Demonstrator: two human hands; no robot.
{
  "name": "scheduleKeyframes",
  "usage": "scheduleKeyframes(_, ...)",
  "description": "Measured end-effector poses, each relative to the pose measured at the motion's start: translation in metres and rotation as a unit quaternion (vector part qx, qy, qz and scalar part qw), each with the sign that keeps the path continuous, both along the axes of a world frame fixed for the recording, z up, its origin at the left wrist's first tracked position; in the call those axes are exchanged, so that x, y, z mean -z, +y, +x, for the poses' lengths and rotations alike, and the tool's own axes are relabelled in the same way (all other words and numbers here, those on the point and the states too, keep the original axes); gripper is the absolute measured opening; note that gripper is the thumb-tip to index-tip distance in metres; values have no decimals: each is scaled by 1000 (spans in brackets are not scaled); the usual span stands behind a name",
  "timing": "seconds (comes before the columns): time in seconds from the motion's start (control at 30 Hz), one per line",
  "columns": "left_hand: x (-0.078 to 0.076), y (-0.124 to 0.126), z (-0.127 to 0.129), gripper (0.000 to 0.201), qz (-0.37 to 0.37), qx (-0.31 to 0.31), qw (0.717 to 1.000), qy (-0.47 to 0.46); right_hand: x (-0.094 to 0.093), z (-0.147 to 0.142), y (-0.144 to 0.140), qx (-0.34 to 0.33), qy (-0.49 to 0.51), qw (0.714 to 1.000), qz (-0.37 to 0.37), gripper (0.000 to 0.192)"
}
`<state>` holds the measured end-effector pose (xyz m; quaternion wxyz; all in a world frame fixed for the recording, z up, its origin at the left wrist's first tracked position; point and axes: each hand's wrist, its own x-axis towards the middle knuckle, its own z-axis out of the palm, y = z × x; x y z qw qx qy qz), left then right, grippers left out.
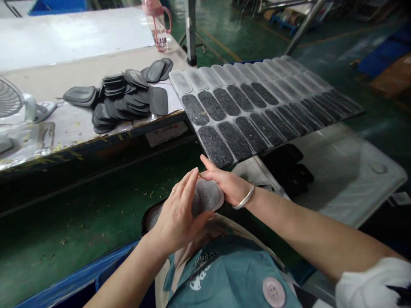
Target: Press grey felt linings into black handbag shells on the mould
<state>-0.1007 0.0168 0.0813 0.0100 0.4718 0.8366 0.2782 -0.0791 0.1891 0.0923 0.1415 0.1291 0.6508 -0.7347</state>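
Low in front of my body is a grey felt-like pad (208, 196) with a rounded end and a paler rim. My left hand (180, 209) lies across it from the left, fingers straight and thumb apart, gripping it between them. From the right, my right hand (231, 185) is closed around the pad's rounded end, with its fingertips partly hidden behind the left fingers. Just beyond my hands, a slanted board (226, 119) carries rows of rounded strips, some pale grey, others dark and speckled.
A heap of dark grey moulded pads (123, 102) lies on the worktable (64, 143) at left. Behind it stands a pink-lidded bottle (158, 25); a fan (11, 100) is at the left edge. Black pieces (285, 167) rest on a pale surface (349, 171) below the board.
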Motion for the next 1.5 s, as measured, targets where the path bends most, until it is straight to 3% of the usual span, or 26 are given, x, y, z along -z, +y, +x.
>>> scheduleKeyframes(0.13, 0, 0, 1, 72, 13, 55, 997, 58, -6, 0, 3, 40, -102, 969, -223, 67)
scheduleKeyframes(0.23, -5, 1, -1, 56, 13, 93, 991, 96, -6, 2, 16, 12, -114, 955, -275, 60)
scheduleKeyframes(0.3, -8, 1, -4, 53, 7, 101, 989, 104, 1, 6, 31, 31, -60, 975, -212, 59)
scheduleKeyframes(0.4, -13, -3, -8, 54, -16, 108, 989, 98, 19, 14, 51, 69, 73, 994, 32, 63)
scheduleKeyframes(0.47, -17, -5, -11, 55, -33, 124, 988, 89, 32, 20, 57, 10, 128, 977, 171, 67)
scheduleKeyframes(0.57, -22, -4, -14, 55, -49, 157, 983, 77, 44, 23, 54, -94, 199, 939, 265, 64)
scheduleKeyframes(0.73, -27, 2, -13, 48, -83, 172, 979, 74, 48, 12, 42, -115, 260, 861, 422, 29)
scheduleKeyframes(0.83, -24, 3, -10, 46, -125, 154, 978, 63, 48, 7, 42, -116, 263, 845, 451, 22)
scheduleKeyframes(0.93, -19, 1, -9, 49, -155, 135, 977, 49, 46, 5, 44, -126, 264, 847, 443, 22)
scheduleKeyframes(1.1, -12, 4, -6, 50, -154, 114, 980, 53, 42, 6, 48, -148, 252, 839, 459, 25)
scheduleKeyframes(1.23, -12, 9, -3, 49, -156, 102, 981, 55, 40, 6, 49, -160, 243, 835, 467, 26)
scheduleKeyframes(1.4, -13, 11, -2, 48, -181, 76, 979, 44, 40, 3, 48, -181, 243, 809, 503, 31)
scheduleKeyframes(1.5, -15, 11, -4, 50, -189, 72, 979, 36, 43, 2, 49, -187, 254, 815, 486, 31)
